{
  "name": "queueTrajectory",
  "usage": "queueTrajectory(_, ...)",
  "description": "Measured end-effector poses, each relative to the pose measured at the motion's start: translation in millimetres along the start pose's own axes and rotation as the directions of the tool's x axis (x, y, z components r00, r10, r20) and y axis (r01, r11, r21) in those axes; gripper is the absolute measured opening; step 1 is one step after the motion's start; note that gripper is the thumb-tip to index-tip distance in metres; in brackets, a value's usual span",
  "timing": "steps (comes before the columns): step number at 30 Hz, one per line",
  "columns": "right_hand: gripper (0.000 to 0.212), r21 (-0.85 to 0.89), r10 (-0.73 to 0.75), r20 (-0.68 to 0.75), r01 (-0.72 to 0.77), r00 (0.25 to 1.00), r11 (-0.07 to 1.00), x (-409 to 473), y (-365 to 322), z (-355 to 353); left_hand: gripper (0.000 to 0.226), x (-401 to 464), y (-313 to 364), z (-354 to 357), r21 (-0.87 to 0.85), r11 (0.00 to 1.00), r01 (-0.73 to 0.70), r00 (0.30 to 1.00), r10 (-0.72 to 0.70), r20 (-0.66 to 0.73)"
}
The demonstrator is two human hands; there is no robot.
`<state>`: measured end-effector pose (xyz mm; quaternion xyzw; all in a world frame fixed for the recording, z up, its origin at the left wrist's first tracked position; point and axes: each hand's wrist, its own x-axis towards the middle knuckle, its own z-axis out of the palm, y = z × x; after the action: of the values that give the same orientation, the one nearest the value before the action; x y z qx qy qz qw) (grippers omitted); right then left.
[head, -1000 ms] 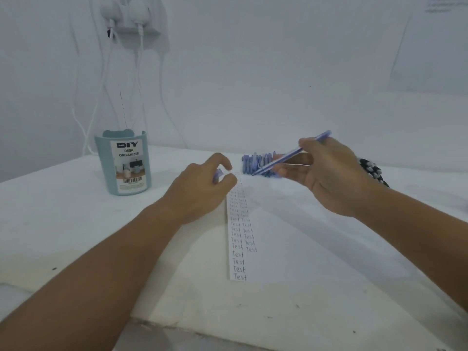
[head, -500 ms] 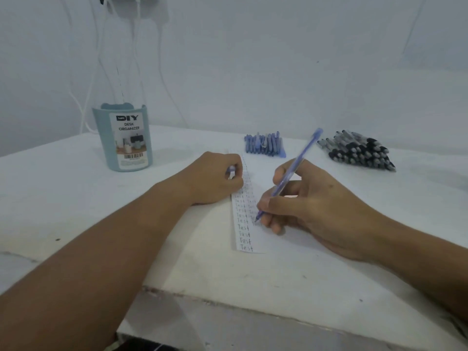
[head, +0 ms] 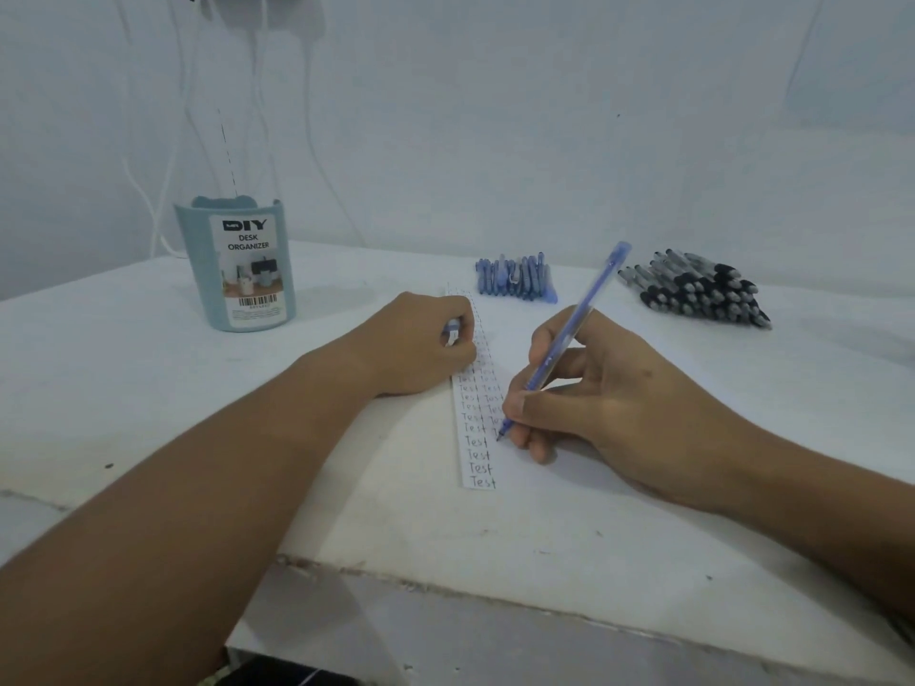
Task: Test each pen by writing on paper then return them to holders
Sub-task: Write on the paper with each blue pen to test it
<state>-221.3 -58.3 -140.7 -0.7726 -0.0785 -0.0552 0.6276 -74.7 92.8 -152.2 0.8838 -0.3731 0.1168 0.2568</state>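
A person's right hand (head: 609,403) grips a blue pen (head: 564,339) between thumb and curled fingers, the pen slanted with its tip touching a narrow strip of white paper (head: 478,458) that lies on the white tabletop (head: 148,388). The paper carries columns of the handwritten word "Test", and the tip rests beside the second column, near the lower rows. The left hand (head: 421,349) sits on the tabletop at the paper's left edge, its fingers curled around a small blue-and-white piece, apparently a pen cap (head: 451,333), though too little of it shows to be sure. Beyond the paper's far end lies a cluster of blue pens (head: 515,279), and to the right of those, well apart from the hands, a larger heap of black-and-grey pens (head: 698,289). At the far left of the tabletop stands an upright pale blue holder (head: 237,269) labelled "DIY Desk Organizer". White cables (head: 317,141) hang down the wall behind it.
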Motion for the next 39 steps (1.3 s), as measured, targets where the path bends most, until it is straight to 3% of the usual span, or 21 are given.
queueTrajectory(8, 0.029, 0.028, 0.044, 0.027, -0.045, 0.999, 0.999, 0.5, -4.4, -1.2, 0.007, -0.5, 0.9, -0.4, -0.013, 1.000, 0.014, 1.000, -0.014, 0.003)
queueTrajectory(12, 0.028, -0.042, 0.015, 0.000, -0.015, 1.000, 0.999, 0.2, -2.7, 0.3, 0.007, -0.3, 0.9, -1.1, -0.018, 1.000, 0.017, 1.000, -0.017, 0.011)
queueTrajectory(16, 0.031, 0.044, 0.044, 0.016, -0.045, 0.999, 0.998, 1.5, -4.6, -3.2, 0.006, -1.1, 0.5, -1.1, -0.031, 0.999, 0.023, 1.000, -0.023, 0.008)
queueTrajectory(22, 0.029, -0.059, 0.008, 0.036, -0.006, 0.999, 0.998, 0.7, -3.1, -2.7, 0.005, -0.3, 0.7, -1.0, -0.036, 0.999, 0.031, 0.999, -0.030, 0.015)
queueTrajectory(39, 0.032, 0.051, 0.053, 0.034, -0.055, 0.998, 0.997, 2.4, -3.3, -7.2, 0.005, 0.3, 0.1, -2.2, -0.017, 1.000, 0.014, 1.000, -0.014, 0.005)
